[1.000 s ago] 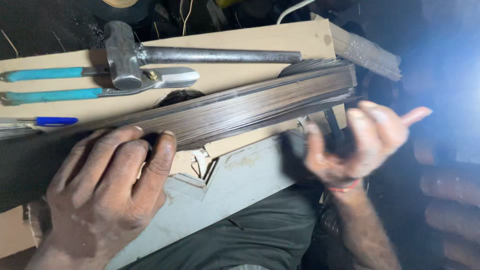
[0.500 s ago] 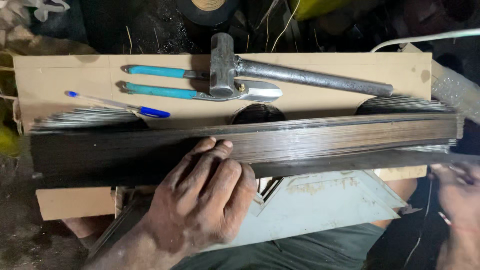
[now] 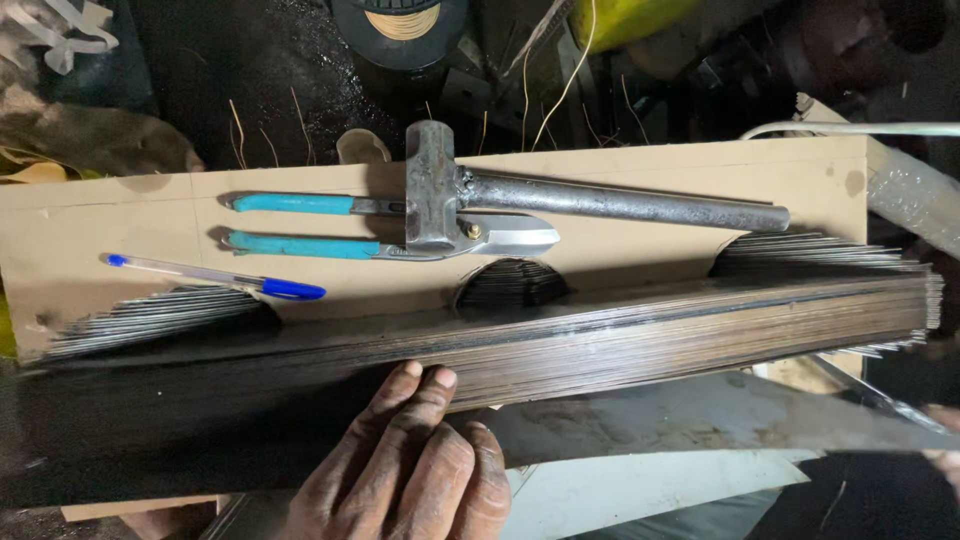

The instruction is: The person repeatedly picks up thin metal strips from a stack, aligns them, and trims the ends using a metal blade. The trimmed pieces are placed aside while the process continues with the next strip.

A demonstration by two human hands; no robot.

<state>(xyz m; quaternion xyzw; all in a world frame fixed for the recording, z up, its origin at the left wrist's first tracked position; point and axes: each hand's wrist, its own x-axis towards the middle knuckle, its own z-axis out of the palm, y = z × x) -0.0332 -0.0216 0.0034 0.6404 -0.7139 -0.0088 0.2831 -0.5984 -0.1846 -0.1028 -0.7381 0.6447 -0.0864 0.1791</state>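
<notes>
A head-worn camera looks down on a dim, cluttered work spot. At the far left a blue-capped ballpoint pen (image 3: 205, 275) lies slanted on a flat sheet of plain tan cardboard (image 3: 120, 230), which spans most of the width and bears no label that can be made out. Just right of the pen, a pair of tin snips (image 3: 380, 235) with turquoise handles lies flat on the cardboard, blades pointing right. A steel hammer (image 3: 560, 200) rests across the snips, its head upright over their pivot and its long grey handle running right.

Above the cardboard, near the top centre, a dark roll of tape (image 3: 405, 25) sits among loose wires, partly cut off by the frame.

In front of the cardboard, a long stack of thin dark metal strips (image 3: 650, 335) stretches from the left edge almost to the right, lying on edge-like layers; fanned strip ends show behind it at left, centre and right.

At bottom centre the left hand (image 3: 410, 470) lies palm down, fingers together, fingertips (image 3: 425, 380) pressing on the near side of the stack without wrapping around it. Under and right of the hand lies a pale grey metal sheet (image 3: 680, 420).

At the far right edge, only a sliver of the right hand (image 3: 945, 440) shows, near the sheet's pointed tip; its grip cannot be told.
</notes>
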